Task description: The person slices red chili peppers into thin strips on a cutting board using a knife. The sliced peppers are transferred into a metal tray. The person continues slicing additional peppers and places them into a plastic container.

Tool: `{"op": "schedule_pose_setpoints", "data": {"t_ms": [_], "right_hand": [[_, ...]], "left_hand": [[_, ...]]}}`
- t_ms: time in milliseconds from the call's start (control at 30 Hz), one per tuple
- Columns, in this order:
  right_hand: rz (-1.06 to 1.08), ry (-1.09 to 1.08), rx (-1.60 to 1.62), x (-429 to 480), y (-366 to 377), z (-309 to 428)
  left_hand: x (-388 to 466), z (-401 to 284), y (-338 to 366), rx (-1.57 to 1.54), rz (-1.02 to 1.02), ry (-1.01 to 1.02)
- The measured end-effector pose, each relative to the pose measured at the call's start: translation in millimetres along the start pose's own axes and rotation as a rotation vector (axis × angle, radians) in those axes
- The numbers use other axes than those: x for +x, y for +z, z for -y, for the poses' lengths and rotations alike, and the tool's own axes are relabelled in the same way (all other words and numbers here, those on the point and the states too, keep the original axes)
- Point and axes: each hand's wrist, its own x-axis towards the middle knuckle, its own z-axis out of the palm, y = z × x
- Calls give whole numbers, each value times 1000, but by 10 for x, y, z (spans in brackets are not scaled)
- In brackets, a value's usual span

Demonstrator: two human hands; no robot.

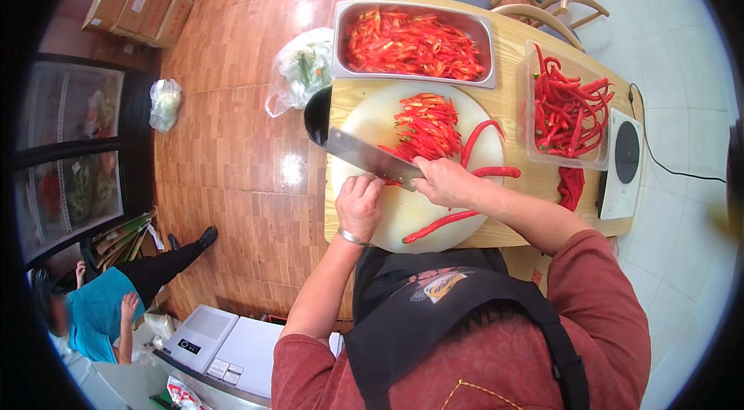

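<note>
My right hand [444,180] grips the handle of a metal cleaver [372,157], its blade slanting up and left over a round white cutting board [354,131]. Under the blade's near edge, my left hand [359,206] has its fingers curled on a red chili pepper [393,183], mostly hidden. Beyond the blade lies a heap of sliced red chilies [429,128]. Several whole red chilies lie on the board's right side, one [440,226] nearest my body. A steel pan [493,55] behind the board holds many cut chilies.
A clear plastic bin [530,119] of whole chilies stands right on the wooden table [511,224], beside a white appliance with a black disc [626,151]. Red cloth or netting lies near it. A plastic bag [299,70] is left of the table; chairs stand behind. Another person [104,311] is lower left.
</note>
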Motion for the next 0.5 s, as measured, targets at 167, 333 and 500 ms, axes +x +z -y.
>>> {"op": "schedule_pose_setpoints", "data": {"t_ms": [167, 333, 500], "right_hand": [[99, 63, -160, -88, -262, 177], [232, 137, -62, -195, -419, 216], [17, 72, 44, -55, 113, -18]], "left_hand": [[-43, -9, 0, 1, -4, -24], [-26, 19, -2, -11, 31, -15], [-14, 24, -4, -7, 31, 12]]}}
